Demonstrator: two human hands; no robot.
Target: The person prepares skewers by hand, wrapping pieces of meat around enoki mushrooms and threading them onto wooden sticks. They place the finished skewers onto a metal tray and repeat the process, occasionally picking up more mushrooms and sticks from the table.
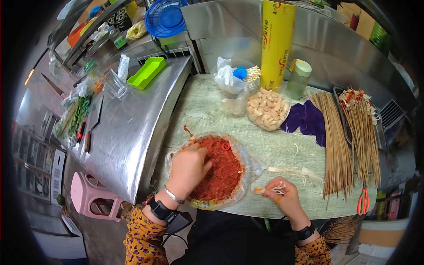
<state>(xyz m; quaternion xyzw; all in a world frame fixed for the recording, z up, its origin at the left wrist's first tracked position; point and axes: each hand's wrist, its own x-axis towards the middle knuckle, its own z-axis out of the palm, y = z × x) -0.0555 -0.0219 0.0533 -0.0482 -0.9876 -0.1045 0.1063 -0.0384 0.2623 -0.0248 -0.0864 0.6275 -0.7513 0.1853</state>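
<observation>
My left hand (189,168) is over the left part of a plastic-lined bowl of red chopped paste (221,176), its fingers bent together at the paste; whatever is between the fingertips is hidden. A small red ring (226,146) lies on the paste. To the right of the bowl, my right hand (283,195) is closed on a small bundle of white enoki mushrooms (277,189), which has a reddish-brown end pointing left. More loose enoki strands (298,171) lie on the green table just above that hand.
Garlic cloves (268,108) in a container, a yellow film roll (277,44), a green bottle (300,77) and purple cloth (307,119) stand behind. Wooden skewers (338,145), a tray of filled skewers (357,99) and orange-handled scissors (363,201) are right. A steel counter (128,132) adjoins left.
</observation>
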